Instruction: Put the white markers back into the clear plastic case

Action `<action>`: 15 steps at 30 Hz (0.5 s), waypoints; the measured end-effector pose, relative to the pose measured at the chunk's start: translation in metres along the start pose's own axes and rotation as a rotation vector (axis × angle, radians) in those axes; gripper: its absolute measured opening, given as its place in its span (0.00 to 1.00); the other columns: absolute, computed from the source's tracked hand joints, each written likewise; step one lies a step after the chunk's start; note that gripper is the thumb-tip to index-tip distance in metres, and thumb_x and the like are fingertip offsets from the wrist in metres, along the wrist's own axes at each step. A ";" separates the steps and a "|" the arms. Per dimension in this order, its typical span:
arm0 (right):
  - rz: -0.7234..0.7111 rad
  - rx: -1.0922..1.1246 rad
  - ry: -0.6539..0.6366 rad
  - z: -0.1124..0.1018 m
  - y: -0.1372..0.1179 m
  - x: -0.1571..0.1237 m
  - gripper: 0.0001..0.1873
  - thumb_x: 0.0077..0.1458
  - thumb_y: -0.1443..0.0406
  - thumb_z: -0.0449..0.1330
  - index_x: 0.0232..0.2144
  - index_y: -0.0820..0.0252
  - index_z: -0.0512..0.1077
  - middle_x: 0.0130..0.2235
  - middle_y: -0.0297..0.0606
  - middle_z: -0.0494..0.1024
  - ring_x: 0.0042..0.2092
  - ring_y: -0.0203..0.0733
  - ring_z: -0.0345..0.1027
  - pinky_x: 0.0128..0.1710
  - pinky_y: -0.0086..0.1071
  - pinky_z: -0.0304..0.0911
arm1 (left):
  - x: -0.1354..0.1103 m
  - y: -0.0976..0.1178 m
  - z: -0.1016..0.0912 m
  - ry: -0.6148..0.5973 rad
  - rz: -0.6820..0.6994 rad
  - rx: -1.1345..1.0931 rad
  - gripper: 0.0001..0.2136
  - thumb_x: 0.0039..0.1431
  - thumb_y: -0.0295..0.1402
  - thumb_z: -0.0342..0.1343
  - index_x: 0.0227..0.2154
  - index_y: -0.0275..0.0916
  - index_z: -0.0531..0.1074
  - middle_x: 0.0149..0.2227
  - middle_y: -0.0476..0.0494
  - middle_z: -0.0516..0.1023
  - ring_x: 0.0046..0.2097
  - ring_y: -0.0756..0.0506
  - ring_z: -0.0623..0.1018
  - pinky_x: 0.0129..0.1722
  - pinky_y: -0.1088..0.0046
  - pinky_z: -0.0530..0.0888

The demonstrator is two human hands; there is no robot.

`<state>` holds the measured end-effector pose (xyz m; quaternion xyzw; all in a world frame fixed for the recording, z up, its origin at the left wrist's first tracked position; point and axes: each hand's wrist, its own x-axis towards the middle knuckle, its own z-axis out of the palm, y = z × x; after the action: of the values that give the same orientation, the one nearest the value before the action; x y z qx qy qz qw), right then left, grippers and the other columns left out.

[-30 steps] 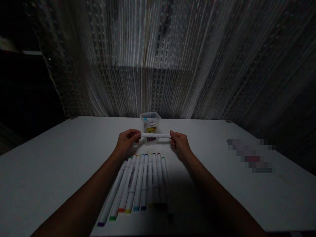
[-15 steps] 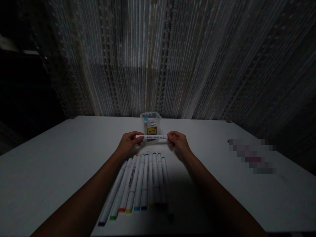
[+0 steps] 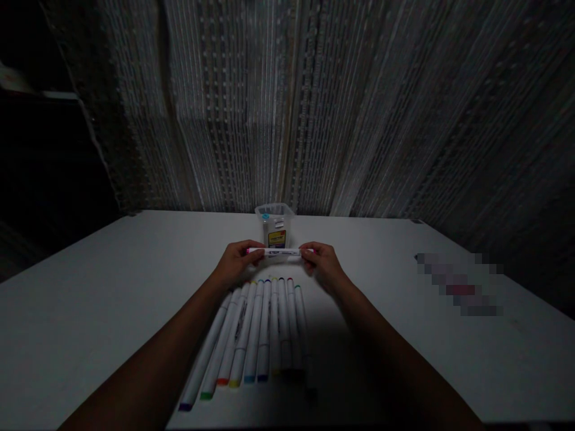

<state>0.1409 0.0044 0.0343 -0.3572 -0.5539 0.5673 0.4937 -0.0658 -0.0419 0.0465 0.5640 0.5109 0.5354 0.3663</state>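
A white marker (image 3: 282,252) with pink ends is held level between my two hands, in front of a clear plastic container. My left hand (image 3: 239,258) is closed around its left end. With thumb and fingers pinched, my right hand (image 3: 324,261) grips the right end. Below the hands, several white markers (image 3: 252,332) with coloured ends lie side by side on the white table (image 3: 112,287), pointing away from me. The container (image 3: 275,224) stands upright behind the held marker and has a yellow and purple label; one marker with a light blue end shows inside it.
A blurred-out, pixelated object (image 3: 458,286) lies on the right side of the table. A patterned string curtain (image 3: 278,108) hangs along the table's far edge. Dark furniture (image 3: 45,149) stands at the left, and the light is dim.
My right hand has shifted slightly left along the marker, and a pink end now shows at its right. The marker sits a little lower. The row on the table is unchanged.
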 end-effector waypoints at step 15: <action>-0.004 0.060 0.076 -0.005 -0.007 0.000 0.11 0.35 0.62 0.61 0.23 0.63 0.69 0.16 0.28 0.66 0.16 0.28 0.55 0.12 0.22 0.49 | 0.004 -0.002 -0.007 0.098 0.021 -0.131 0.20 0.36 0.46 0.62 0.27 0.32 0.72 0.21 0.45 0.74 0.23 0.50 0.71 0.25 0.74 0.68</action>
<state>0.1470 0.0050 0.0405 -0.3624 -0.5185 0.5685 0.5259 -0.0730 -0.0381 0.0466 0.5174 0.4862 0.5985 0.3711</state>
